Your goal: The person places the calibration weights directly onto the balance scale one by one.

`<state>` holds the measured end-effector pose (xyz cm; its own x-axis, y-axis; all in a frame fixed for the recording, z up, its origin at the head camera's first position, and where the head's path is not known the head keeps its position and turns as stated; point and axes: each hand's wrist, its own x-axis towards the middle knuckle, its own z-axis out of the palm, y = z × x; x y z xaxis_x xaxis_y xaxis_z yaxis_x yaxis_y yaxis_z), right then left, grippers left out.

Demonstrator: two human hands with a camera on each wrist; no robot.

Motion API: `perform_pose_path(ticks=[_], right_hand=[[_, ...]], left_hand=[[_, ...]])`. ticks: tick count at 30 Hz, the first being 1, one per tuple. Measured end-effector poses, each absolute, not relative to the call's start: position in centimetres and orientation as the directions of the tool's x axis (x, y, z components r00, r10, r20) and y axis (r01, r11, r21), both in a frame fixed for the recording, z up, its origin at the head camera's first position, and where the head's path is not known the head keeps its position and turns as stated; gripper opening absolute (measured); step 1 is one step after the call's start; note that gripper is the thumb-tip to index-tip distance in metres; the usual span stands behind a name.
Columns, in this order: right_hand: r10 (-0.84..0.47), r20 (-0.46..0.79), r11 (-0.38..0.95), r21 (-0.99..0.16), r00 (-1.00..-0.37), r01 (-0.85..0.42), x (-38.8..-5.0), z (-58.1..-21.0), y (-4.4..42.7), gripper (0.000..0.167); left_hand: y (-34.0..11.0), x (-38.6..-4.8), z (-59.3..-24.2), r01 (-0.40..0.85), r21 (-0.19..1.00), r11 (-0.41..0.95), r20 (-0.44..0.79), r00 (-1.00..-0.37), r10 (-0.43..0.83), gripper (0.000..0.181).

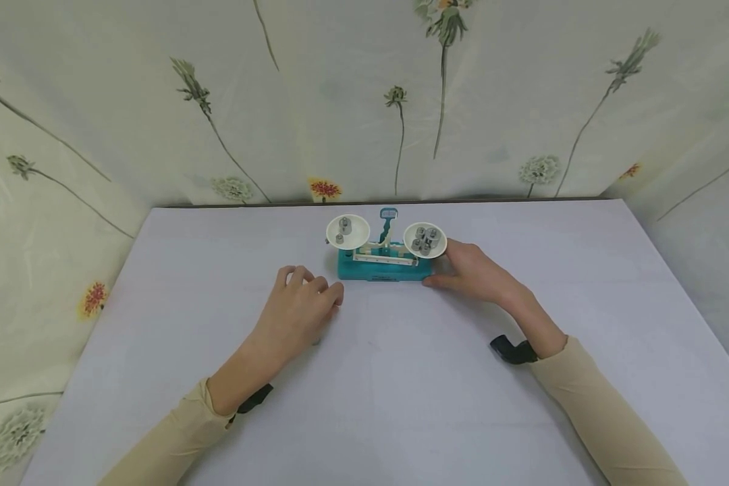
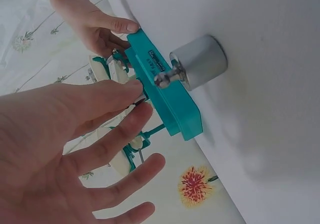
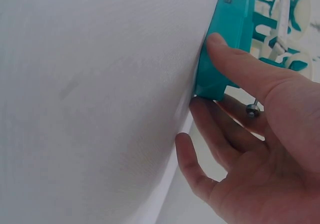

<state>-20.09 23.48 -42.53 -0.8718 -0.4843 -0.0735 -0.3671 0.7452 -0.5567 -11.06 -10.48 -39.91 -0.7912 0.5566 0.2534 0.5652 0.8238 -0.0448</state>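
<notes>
A teal balance scale (image 1: 385, 271) with two cream pans stands near the back of the table. Several metal weights sit in its left pan (image 1: 356, 229) and right pan (image 1: 439, 248). My right hand (image 1: 476, 273) grips the right end of the base, thumb (image 3: 235, 58) on its front face and fingers around the end. In front of the scale is my left hand (image 1: 294, 310); its thumb and index finger pinch a small silvery piece (image 2: 141, 99), mostly hidden by the fingertips. A larger knobbed metal weight (image 2: 202, 61) stands upright on the table near the left hand, almost hidden by it in the head view.
A white cloth covers the table (image 1: 401, 405). Behind its back edge hangs a flower-printed curtain (image 1: 340, 101), which also runs along both sides. Black straps (image 1: 513, 351) with cameras sit at the wrists.
</notes>
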Motion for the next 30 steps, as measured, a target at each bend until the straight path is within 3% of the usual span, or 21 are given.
perform_pose_path(ticks=[15,30], right_hand=[[-0.489,-0.055,0.739,-0.556,-0.87,-0.38,-20.1,-42.6,23.4,0.077],[-0.49,-0.068,0.739,-0.56,-0.869,-0.373,-20.1,-42.5,23.5,0.08]], left_hand=[[-10.5,-11.6,-38.8,0.546,-0.008,0.838,0.296,-0.799,0.523,0.019],[-10.7,-12.8,-38.2,0.501,-0.012,0.865,0.404,-0.789,0.463,0.005]])
